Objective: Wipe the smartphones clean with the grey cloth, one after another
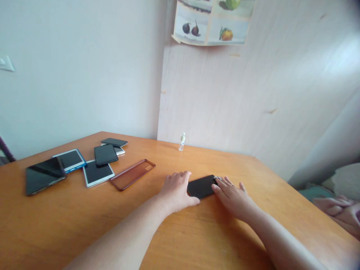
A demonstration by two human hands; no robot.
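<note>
A dark smartphone [201, 187] lies flat on the wooden table, screen up, between my two hands. Around its left end is my left hand [176, 191], the thumb by the near edge and the fingers by the far edge, steadying it. My right hand [232, 197] rests its fingertips on the phone's right end. Under those fingertips shows a small whitish, crumpled-looking thing [216, 178], mostly hidden, so its kind is unclear. To the left of my left hand lies a clear reddish phone case [132, 175].
Several devices lie at the left: a black tablet [45, 175], a blue-edged tablet [70, 160], a white tablet [98, 176], and dark phones [105, 155] partly stacked. A small clear pump bottle [182, 142] stands near the wall. Another person's hands [339, 210] show beyond the table's right edge.
</note>
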